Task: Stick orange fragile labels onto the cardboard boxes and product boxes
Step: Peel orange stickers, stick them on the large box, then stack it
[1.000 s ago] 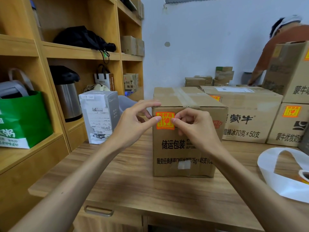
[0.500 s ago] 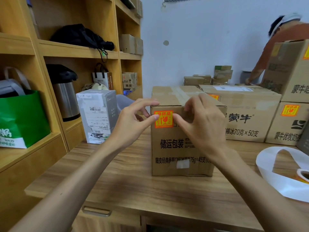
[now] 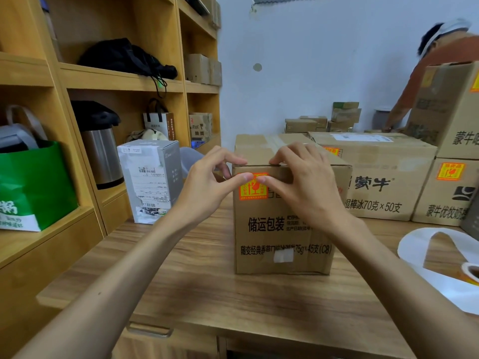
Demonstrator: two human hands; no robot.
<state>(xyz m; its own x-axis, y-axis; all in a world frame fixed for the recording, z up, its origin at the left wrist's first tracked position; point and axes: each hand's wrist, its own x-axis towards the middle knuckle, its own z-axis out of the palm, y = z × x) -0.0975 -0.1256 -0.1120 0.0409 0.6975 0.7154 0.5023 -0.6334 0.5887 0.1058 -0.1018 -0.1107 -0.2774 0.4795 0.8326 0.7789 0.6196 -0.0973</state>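
A brown cardboard box (image 3: 282,224) with black print stands on the wooden table (image 3: 207,288) in front of me. An orange fragile label (image 3: 252,190) is stuck on the upper left of its front face. My left hand (image 3: 207,182) and my right hand (image 3: 308,185) both reach to it. The two thumb tips meet on the label's top part and press flat against it. My right fingers rest along the box's top front edge, and my left index finger curls near that edge. Neither hand holds anything.
A grey product box (image 3: 150,180) stands to the left of the box. Behind are a wide carton (image 3: 381,177) and stacked cartons (image 3: 448,193) with orange labels. White backing strip (image 3: 420,255) and label roll (image 3: 470,273) lie at right. Shelves (image 3: 77,81) at left; a person (image 3: 440,55) far right.
My thumbs have slid from the label's sides to meet at its top middle. My right fingers have come up onto the box's top edge.
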